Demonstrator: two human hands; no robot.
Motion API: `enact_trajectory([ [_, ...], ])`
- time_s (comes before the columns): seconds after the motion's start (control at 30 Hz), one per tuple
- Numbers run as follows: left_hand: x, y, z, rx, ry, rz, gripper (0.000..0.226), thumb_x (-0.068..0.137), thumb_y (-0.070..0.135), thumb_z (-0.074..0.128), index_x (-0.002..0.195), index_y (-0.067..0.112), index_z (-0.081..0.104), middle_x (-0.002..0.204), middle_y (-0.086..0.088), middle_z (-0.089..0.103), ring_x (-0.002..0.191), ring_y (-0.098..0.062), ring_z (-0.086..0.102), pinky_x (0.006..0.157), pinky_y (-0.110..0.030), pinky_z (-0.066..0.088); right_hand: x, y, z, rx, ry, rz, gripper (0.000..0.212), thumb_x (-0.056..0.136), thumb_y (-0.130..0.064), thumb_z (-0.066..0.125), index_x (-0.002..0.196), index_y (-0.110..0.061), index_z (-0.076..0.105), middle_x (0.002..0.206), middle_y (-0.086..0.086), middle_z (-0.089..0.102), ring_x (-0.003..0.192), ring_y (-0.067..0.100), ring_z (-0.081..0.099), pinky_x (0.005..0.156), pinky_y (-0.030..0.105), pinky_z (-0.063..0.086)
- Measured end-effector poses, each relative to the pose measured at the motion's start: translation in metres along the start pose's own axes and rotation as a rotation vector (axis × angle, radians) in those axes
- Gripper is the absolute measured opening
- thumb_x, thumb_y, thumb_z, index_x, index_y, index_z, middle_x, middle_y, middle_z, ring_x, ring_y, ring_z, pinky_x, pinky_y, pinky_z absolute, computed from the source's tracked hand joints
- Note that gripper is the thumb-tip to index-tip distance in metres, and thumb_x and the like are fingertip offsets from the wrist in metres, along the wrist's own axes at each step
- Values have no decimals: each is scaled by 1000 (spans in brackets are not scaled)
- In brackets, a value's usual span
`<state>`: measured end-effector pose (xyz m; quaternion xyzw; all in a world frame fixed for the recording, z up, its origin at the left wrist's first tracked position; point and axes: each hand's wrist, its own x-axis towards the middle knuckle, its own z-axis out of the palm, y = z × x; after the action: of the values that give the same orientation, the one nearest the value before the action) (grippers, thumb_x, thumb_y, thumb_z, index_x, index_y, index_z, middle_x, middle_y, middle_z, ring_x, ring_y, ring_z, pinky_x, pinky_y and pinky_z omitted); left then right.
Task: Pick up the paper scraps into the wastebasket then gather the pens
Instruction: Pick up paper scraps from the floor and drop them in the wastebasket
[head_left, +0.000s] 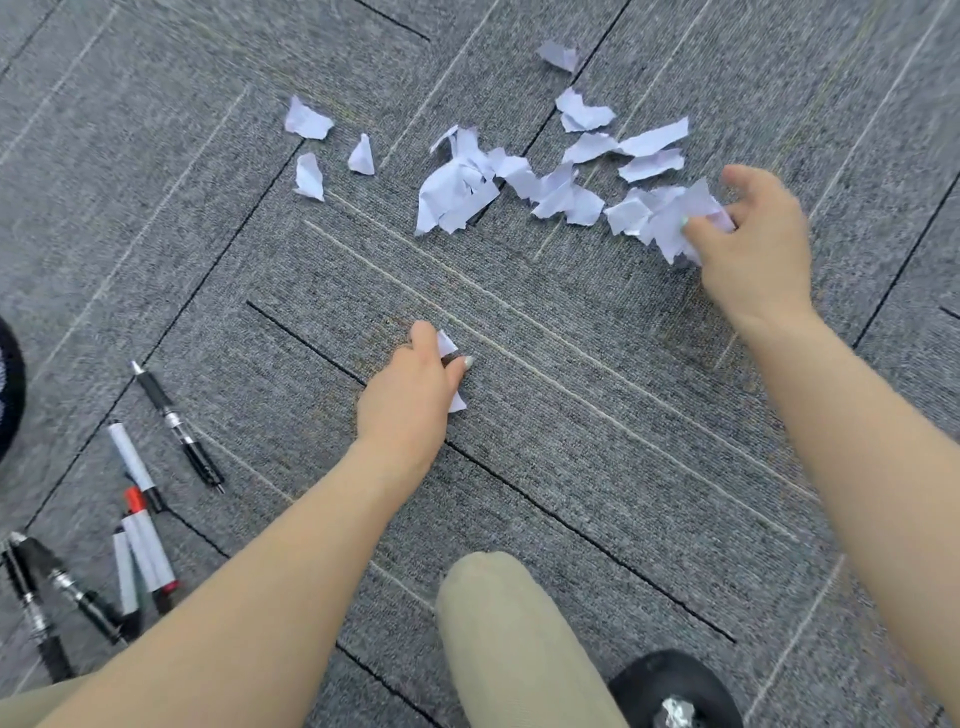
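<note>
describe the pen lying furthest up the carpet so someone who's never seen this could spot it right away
Start at the cluster of pens and markers on the grey carpet, left of the left hand. At the cluster's top lies the black pen, alone and angled, silver tip pointing up-left. Unlike the white-barrelled markers beside it, it is slim and black with a silver middle band.
</note>
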<state>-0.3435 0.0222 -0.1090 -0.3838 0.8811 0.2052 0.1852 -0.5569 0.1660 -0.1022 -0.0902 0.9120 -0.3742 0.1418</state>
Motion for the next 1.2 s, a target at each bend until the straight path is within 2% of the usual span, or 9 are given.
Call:
enact_trajectory([
  [0.1,2,3,1,78,36,12,34,98,41,33,106,8,35,80,-6,50,60,-29,49,48,-33,35,19,2,7,-92,-42,13,47,87,-18,58,133,-10,49,132,8,56,117,21,52,96,28,38],
  [0.27,2,2,8,163,132,52,31,100,35,30,106,6,38,89,-13,62,72,-35,63,48,-33,34,23,1,25,-63,28,27,39,81,-20,63,119,-11,61,121,9,61,107,24,57,88,29,42],
  [0.5,11,3,1,61,76,12,7,95,6,34,100,5,38,75,-13,58,59,-29,43,48,-34,28,19,-1,34,-114,89,11,34,84,-18,61,116,-8,58,129,13,45,109,24,51,91,25,32],
  [0.6,12,4,-3,37,55,0,4,94,6,33,96,8,36,70,-10,49,60,-29,42,48,-33,26,14,-1,34,-209,100,-87,21,89,-14,53,106,-3,60,119,16,50,103,27,50,76,24,28],
  [0.8,23,-1,-17,-111,-84,-20,9,92,2,33,85,7,36,65,-8,46,56,-29,45,50,-35,29,26,-6,26,-277,6,-126,21,90,-14,48,86,2,62,88,17,61,76,27,48,65,30,31],
  [0.87,25,-6,-30,-173,-165,9,19,95,5,32,76,8,35,62,-4,39,55,-30,48,49,-36,32,28,-14,18,-214,-20,-43,22,87,-11,50,82,8,60,71,14,52,66,23,40,56,29,27],
  [0.93,24,-15,-45,-257,-239,62,26,98,14,32,72,12,33,62,-1,36,47,-17,37,46,-30,26,21,-20,14,-133,-45,13,18,88,-13,51,75,-1,56,60,8,44,56,21,34,50,26,22],
  [1.1,23,-40,-110,-320,-264,195,34,100,33,30,70,19,36,65,5,37,56,-12,32,51,-24,29,-20,-65,27,93,-170,-22,21,89,-24,55,86,-5,61,76,9,61,51,12,40,57,28,38],
  [1.2,18,-50,-166,-425,-192,210,34,99,37,31,73,16,36,64,5,36,48,-7,36,50,-24,32,-45,-128,36,357,-272,-71,9,89,-22,59,81,-20,62,77,5,66,58,16,53,60,29,45],
])
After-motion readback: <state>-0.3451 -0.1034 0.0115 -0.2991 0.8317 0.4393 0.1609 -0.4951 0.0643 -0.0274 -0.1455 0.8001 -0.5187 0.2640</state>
